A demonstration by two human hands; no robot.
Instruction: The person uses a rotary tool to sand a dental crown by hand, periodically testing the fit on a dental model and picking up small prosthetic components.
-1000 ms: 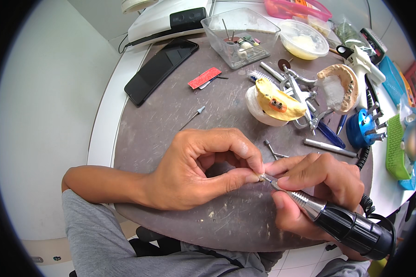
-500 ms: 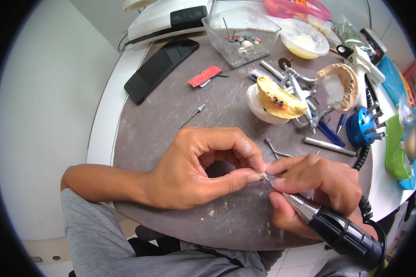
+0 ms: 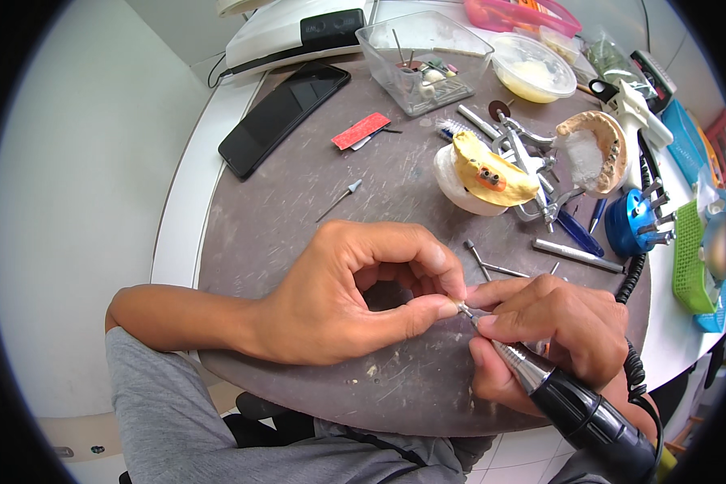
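Thumb and forefinger of my left hand (image 3: 339, 298) are pinched together over a tiny pale piece (image 3: 461, 304), mostly hidden by the fingertips. My right hand (image 3: 561, 327) is closed round a rotary handpiece (image 3: 569, 403) with a silver nose and black body, held like a pen. Its thin metal tip meets the pale piece at my left fingertips, and the right fingers almost touch the left ones there. Just beyond my hands lie loose metal burs (image 3: 477, 260). A yellow dental model (image 3: 492, 173) on a white base stands on a metal articulator, beside a tan arch model (image 3: 593, 149).
A black phone (image 3: 286, 117), a red strip (image 3: 361, 131) and a grey-tipped bur (image 3: 353, 187) lie at the left. Farther back stand a clear box (image 3: 423, 73) of bits and a round tub (image 3: 532, 68). A blue bur holder (image 3: 633, 222) and green basket (image 3: 694, 250) are right.
The handpiece's rear end has swung slightly left and down, and my right hand has tilted a little with it. My left hand keeps its pinch nearly unmoved.
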